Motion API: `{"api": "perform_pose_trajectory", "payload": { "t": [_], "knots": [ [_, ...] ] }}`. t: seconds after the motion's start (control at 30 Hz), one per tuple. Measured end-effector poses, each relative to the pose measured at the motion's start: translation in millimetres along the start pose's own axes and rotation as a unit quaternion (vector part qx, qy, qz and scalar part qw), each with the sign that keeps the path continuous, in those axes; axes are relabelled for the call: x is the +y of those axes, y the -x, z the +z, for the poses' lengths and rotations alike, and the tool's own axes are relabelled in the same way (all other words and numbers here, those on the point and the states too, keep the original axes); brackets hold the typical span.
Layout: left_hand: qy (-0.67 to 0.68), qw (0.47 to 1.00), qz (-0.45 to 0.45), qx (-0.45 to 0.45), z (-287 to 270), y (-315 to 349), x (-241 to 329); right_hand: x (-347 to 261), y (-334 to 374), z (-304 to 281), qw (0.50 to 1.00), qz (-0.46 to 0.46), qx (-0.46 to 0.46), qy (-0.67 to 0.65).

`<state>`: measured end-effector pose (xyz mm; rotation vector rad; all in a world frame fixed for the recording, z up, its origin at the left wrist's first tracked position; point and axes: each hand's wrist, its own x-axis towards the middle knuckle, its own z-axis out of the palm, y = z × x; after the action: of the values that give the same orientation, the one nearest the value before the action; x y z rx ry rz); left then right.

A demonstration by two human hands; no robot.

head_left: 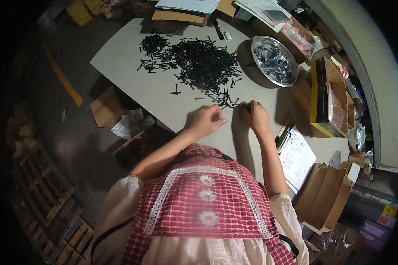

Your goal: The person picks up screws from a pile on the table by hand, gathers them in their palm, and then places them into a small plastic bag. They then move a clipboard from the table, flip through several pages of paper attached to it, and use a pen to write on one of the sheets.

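Red-and-white checked, lace-trimmed cloth apron (230,194) fills our foreground; beyond, our pale grey table (119,57) bears heaped slim black screws (208,62). Near them our left hand (204,120) curls, fingertips apart; our right hand (258,117) (holding one? we cannot tell) bunches its fingers.

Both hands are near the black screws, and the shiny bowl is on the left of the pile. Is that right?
Not quite: the head view shows the bowl on the right of the pile. The left hand and right hand are near the black screws.
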<state>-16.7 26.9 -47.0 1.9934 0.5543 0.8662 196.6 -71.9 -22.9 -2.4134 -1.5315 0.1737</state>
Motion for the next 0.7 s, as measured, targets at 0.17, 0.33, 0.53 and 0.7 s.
{"api": "perform_pose_trajectory", "payload": {
  "t": [0.17,0.33,0.53,0.7],
  "knots": [
    [-0.003,1.0,-0.01,-0.021,-0.9,-0.3,0.0,-8.0,5.4,11.8,0.978,-0.057,-0.05,0.197],
    [0.011,1.0,0.002,-0.011,0.5,0.7,-3.0,-24.5,8.0,-4.6,0.988,-0.132,-0.026,0.078],
    [-0.019,0.998,0.063,0.012,3.3,1.1,-11.2,-82.8,20.4,-35.8,0.933,-0.214,-0.006,-0.291],
    [0.0,1.0,0.0,-0.011,1.6,1.7,-5.4,-41.1,5.8,-19.7,0.955,-0.105,0.031,-0.274]
  ]
}}
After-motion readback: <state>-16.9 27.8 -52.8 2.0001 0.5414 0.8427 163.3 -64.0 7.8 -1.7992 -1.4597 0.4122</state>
